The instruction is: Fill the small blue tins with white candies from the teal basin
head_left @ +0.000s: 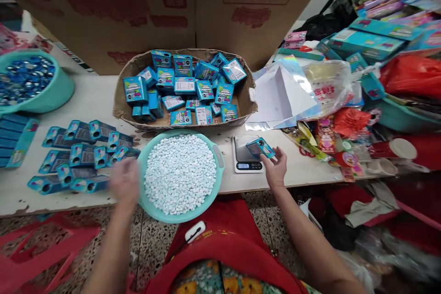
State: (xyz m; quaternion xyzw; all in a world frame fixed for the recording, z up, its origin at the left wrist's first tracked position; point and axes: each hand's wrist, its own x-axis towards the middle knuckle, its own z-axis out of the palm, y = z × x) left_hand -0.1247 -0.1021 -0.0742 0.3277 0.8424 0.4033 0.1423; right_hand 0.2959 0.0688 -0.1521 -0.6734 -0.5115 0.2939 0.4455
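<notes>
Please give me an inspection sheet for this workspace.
Surface: pale table, front edge chipped.
Job's things: bowl of white pellets; scale, display lit; small blue box over it; more boxes at left and in a cardboard tray.
Clutter: wrappers, clear bag, cups at right.
Hands: left hand blurred by the bowl's left rim; right hand holding the small blue box.
Cables: thin dark cord beside white device; use unclear.
Surroundings: large carton behind, speckled floor below.

The box (261, 147) is blue, with a dark round mark on one side. It is slanted over the right part of the scale (241, 148), whose display is lit; if they touch, I cannot tell. Similar boxes (81, 154) lie grouped at left. Between stands the turquoise bowl (175, 218), full of small pale pellets (181, 174).
</notes>
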